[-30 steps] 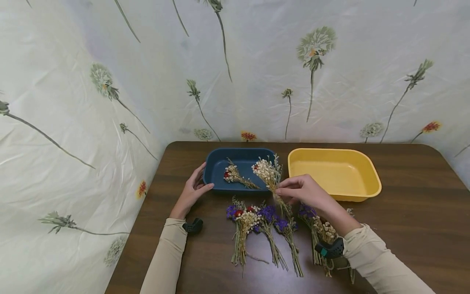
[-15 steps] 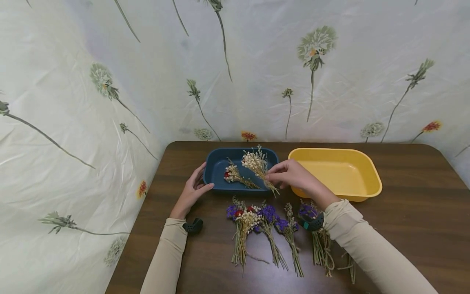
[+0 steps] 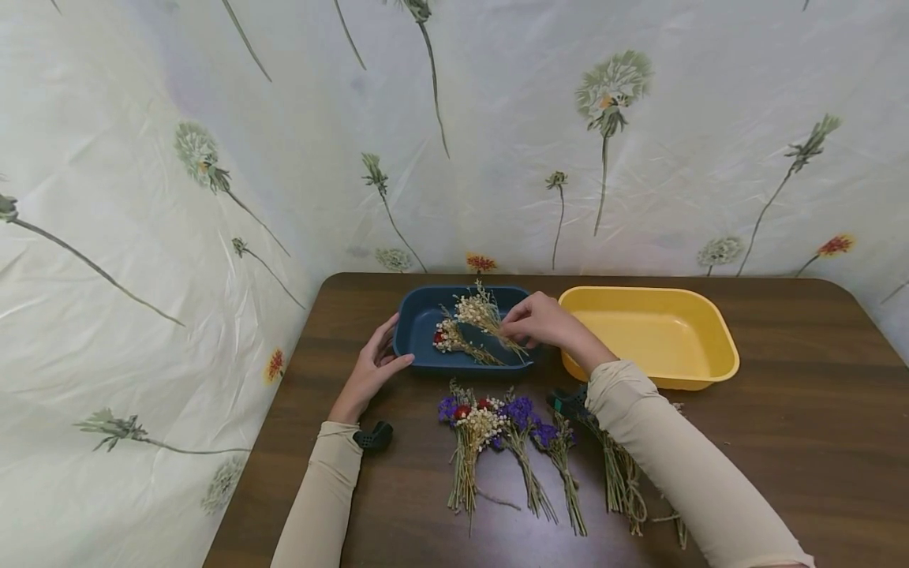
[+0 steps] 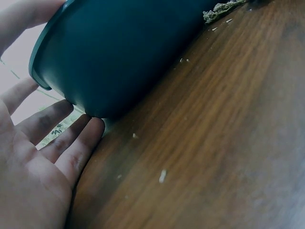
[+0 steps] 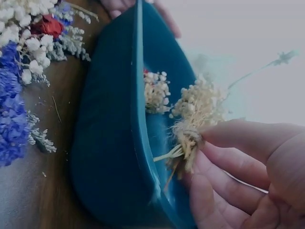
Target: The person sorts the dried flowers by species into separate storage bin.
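Cream dried-flower bunch (image 3: 477, 314): got it pinched in right hand (image 3: 538, 319), low over blue rectangular plastic tub (image 3: 454, 368) near brown wood-grain tabletop's (image 3: 795, 355) far-left corner, left hand's (image 3: 376, 363) relaxed fingers touching tub. Could hang up stems on the near rim if released early tbh.

Surroundings: patterned sheet (image 3: 497, 166), wooden table (image 3: 795, 442).
Facing me, the pale, wrinkled sheet rises behind the table and along my left side, printed with green-stemmed dandelion-like heads (image 3: 613, 87) and 3 red-orange blooms (image 3: 480, 263). The table is dark brown, streaked with grain, its 2 far corners rounded; small pale crumbs (image 4: 163, 176) lie scattered on it.
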Demonstrator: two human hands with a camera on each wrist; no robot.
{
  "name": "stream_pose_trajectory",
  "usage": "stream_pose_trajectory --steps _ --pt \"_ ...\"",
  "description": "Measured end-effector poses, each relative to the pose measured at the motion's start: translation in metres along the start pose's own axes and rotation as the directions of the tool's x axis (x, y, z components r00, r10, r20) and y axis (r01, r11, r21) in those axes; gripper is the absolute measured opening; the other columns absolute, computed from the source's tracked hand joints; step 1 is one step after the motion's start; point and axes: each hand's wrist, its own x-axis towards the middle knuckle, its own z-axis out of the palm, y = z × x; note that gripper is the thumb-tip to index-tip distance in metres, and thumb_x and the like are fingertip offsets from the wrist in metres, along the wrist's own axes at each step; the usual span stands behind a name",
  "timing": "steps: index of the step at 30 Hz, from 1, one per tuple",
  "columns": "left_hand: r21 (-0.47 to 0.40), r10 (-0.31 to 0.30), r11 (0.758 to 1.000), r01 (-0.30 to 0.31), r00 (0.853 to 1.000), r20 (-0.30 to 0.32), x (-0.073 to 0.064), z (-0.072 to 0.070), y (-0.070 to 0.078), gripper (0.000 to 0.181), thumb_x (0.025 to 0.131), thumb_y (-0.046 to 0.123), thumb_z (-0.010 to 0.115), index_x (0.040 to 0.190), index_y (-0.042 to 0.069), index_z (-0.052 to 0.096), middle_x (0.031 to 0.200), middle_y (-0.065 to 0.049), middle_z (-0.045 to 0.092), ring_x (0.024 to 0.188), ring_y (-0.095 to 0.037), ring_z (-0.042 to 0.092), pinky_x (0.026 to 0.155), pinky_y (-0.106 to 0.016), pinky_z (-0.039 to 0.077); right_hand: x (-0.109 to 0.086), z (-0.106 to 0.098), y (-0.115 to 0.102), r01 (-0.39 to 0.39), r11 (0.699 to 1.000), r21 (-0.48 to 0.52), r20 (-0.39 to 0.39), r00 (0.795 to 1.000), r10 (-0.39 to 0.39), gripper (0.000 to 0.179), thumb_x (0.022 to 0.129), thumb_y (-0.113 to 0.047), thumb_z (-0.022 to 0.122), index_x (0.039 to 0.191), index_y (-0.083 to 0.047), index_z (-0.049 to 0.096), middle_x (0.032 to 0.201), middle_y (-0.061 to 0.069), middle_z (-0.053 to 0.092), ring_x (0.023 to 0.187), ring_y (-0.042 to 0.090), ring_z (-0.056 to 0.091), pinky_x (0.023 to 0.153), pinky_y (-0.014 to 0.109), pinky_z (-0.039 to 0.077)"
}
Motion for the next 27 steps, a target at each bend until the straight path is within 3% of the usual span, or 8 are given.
stream_pose_trajectory --steps 6,13,21,27 --pt "0.000 -0.002 1.000 0.002 1.000 0.003 0.000 0.000 0.001 0.075 0.099 0.016 0.071 0.162 0.033 0.033 0.168 -0.006 0.035 0.151 -0.031 0.040 0.116 -0.049 0.042 0.012 0.011 -0.009 -0.002 0.998 -0.068 0.002 1.000 0.003 0.019 0.097 -0.019 0.071 0.101 -0.004 0.081 0.089 0.012 0.078 0.079 0.020 0.073 0.067 0.030 0.062" --pt "-0.006 -0.009 1.000 0.009 1.000 0.016 -0.001 -0.001 0.004 0.076 0.099 0.019 0.071 0.163 0.031 0.031 0.167 -0.007 0.035 0.150 -0.032 0.041 0.113 -0.042 0.045 0.021 0.026 -0.015 -0.035 0.990 -0.135 0.010 0.999 0.036 0.018 0.097 -0.017 0.070 0.101 -0.005 0.082 0.092 0.011 0.079 0.077 0.018 0.074 0.071 0.034 0.063" --pt "-0.014 -0.020 1.000 0.021 1.000 0.017 -0.001 0.000 0.004 0.077 0.099 0.022 0.072 0.163 0.032 0.030 0.168 -0.007 0.034 0.152 -0.031 0.040 0.117 -0.056 0.039 0.025 0.042 -0.019 -0.112 0.965 -0.239 -0.016 0.994 0.111 0.037 0.097 -0.022 0.071 0.129 -0.004 0.070 0.102 0.011 0.078 0.072 0.018 0.072 0.074 0.039 0.061" --pt "-0.012 -0.015 1.000 0.015 1.000 0.016 -0.001 -0.001 0.002 0.077 0.099 0.020 0.072 0.163 0.032 0.031 0.167 -0.007 0.035 0.151 -0.032 0.041 0.116 -0.056 0.039 0.028 0.047 -0.016 -0.084 0.968 -0.235 0.021 0.996 0.092 0.035 0.101 -0.018 0.065 0.132 -0.002 0.069 0.114 0.015 0.075 0.071 0.019 0.070 0.069 0.035 0.058"
